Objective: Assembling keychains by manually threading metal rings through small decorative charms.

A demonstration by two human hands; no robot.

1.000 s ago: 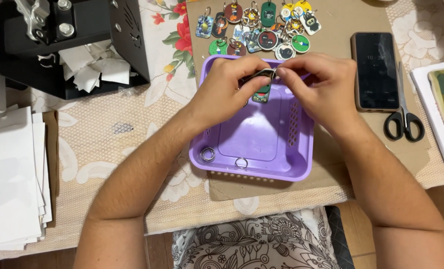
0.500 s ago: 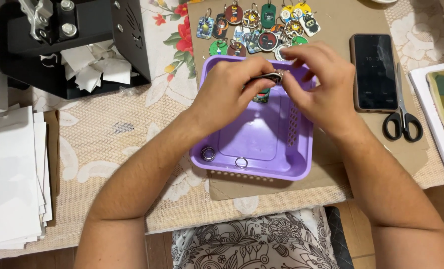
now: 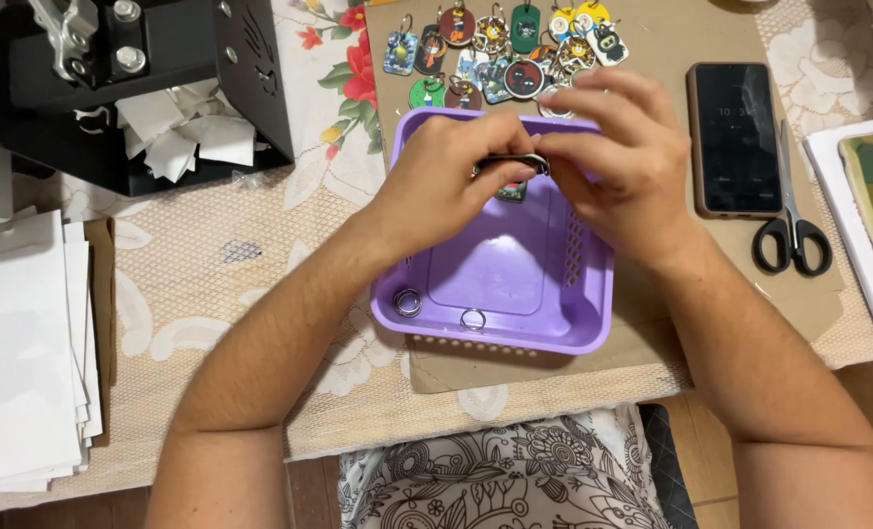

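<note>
– What are the two hands doing?

– Both are over the far half of the purple basket (image 3: 503, 338). The left hand (image 3: 446, 181) and the right hand (image 3: 617, 162) meet at a metal key ring (image 3: 515, 163), each pinching it between thumb and fingertips. A small keychain tag (image 3: 511, 190) hangs just below the ring, above the basket floor.

– Anything else in the basket?

– Two loose split rings (image 3: 408, 303) lie along its near edge, one in the near left corner.

– And around it?

– A cluster of finished keychains (image 3: 495, 49) lies past the basket's far edge, on the cardboard sheet (image 3: 671, 39). A dark phone (image 3: 735, 137) and black-handled scissors (image 3: 792, 230) lie to the right. A black press (image 3: 133, 88) stands at the table's far left corner, and white sheets (image 3: 20, 353) are stacked at its left edge.
</note>
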